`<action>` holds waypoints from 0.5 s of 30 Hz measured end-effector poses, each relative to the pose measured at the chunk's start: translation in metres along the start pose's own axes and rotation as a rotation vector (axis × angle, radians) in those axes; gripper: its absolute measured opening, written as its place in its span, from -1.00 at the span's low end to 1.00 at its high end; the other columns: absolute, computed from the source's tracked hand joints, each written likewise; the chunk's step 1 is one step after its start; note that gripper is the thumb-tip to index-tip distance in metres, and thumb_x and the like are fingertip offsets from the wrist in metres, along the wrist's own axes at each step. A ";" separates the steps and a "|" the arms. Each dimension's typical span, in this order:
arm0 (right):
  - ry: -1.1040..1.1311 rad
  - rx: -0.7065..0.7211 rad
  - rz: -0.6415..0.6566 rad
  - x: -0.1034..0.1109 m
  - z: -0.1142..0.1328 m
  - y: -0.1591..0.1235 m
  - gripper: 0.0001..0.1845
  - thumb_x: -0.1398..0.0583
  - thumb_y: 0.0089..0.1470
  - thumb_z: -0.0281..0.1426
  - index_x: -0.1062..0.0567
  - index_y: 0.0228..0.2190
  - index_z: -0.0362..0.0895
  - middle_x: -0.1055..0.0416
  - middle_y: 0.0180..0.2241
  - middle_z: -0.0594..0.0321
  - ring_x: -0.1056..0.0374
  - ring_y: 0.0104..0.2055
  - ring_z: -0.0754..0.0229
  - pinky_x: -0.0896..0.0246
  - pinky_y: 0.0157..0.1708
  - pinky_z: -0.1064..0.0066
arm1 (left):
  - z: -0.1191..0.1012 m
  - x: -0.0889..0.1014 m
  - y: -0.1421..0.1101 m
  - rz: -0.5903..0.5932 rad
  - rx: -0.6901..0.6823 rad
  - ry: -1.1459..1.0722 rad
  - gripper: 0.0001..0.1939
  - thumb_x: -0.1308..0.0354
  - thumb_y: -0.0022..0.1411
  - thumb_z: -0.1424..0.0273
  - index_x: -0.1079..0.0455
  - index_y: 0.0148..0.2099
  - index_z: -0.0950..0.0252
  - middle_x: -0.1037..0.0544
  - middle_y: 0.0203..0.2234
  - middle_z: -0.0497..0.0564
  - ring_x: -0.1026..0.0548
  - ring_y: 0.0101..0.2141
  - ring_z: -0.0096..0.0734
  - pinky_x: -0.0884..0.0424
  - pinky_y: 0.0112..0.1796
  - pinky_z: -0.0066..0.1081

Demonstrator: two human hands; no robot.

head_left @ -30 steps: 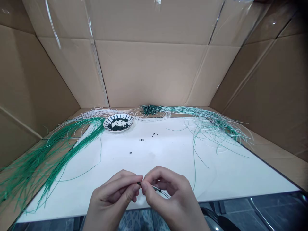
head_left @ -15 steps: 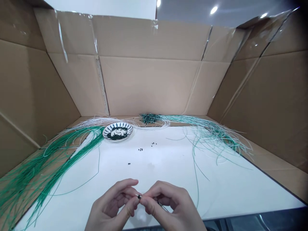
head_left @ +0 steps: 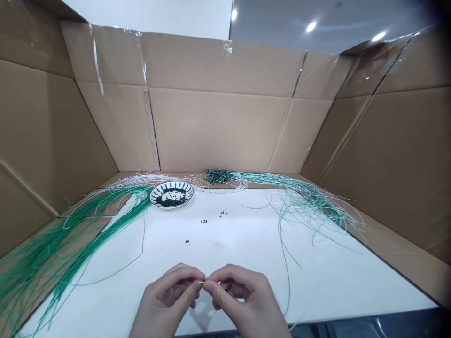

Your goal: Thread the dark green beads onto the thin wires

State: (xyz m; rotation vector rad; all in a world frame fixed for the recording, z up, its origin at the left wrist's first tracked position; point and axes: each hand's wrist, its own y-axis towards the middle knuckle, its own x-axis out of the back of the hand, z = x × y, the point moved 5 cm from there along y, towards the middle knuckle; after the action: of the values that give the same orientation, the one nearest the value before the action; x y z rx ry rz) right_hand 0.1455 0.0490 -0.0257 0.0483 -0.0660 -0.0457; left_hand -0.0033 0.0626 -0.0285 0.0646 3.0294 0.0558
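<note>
White strand (head_left: 200,282) in front of the plate (head_left: 171,184): left hand (head_left: 169,296) and right hand (head_left: 244,295) pinch it, seemingly aligning; next calls for steadiness.

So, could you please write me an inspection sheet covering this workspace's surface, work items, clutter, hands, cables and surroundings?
Surface: white tabletop, with loose dark beads in small groups.
Work items: thin pale strand, partly hidden; striped-rim plate bearing more dark beads.
Clutter: green strands at left, spilling past the tabletop's edge; green-and-white strands at back right.
Hands: right hand pinches the pale strand; left hand meets it there, grip unclear.
Cables: nothing seen.
Surroundings: cardboard walls behind and at both sides; ceiling lights above.
</note>
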 end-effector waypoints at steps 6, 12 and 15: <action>0.003 -0.015 -0.004 -0.002 0.006 -0.002 -0.83 -0.33 0.01 -0.31 -0.64 -0.51 -0.14 -0.53 -0.56 0.26 -0.37 -0.51 0.23 -0.22 -0.47 0.47 | -0.003 0.001 -0.001 -0.004 -0.020 0.026 -0.73 -0.45 -0.06 0.09 -0.63 -0.48 0.18 -0.52 -0.57 -0.06 -0.35 -0.56 -0.45 -0.38 -0.49 -0.51; -0.054 -0.002 -0.009 -0.003 0.005 0.000 -0.78 -0.29 0.02 -0.28 -0.61 -0.53 -0.17 -0.45 -0.59 0.27 -0.32 -0.50 0.22 -0.22 -0.46 0.44 | 0.000 0.000 0.000 -0.005 0.013 -0.001 -0.71 -0.47 -0.10 0.09 -0.63 -0.49 0.19 -0.50 -0.60 -0.08 -0.35 -0.57 -0.47 -0.36 -0.53 -0.54; -0.090 0.007 0.001 -0.004 -0.001 0.002 -0.75 -0.27 0.00 -0.26 -0.58 -0.53 -0.19 -0.41 -0.59 0.27 -0.30 -0.50 0.22 -0.20 -0.47 0.44 | 0.002 0.000 0.001 -0.029 0.038 -0.023 -0.69 -0.49 -0.16 0.08 -0.62 -0.51 0.21 -0.51 -0.61 -0.07 -0.35 -0.58 -0.49 -0.33 -0.57 -0.57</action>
State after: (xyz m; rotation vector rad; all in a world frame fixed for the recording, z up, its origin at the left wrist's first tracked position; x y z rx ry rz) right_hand 0.1415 0.0514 -0.0270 0.0533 -0.1558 -0.0468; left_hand -0.0027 0.0636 -0.0308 0.0248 3.0081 -0.0054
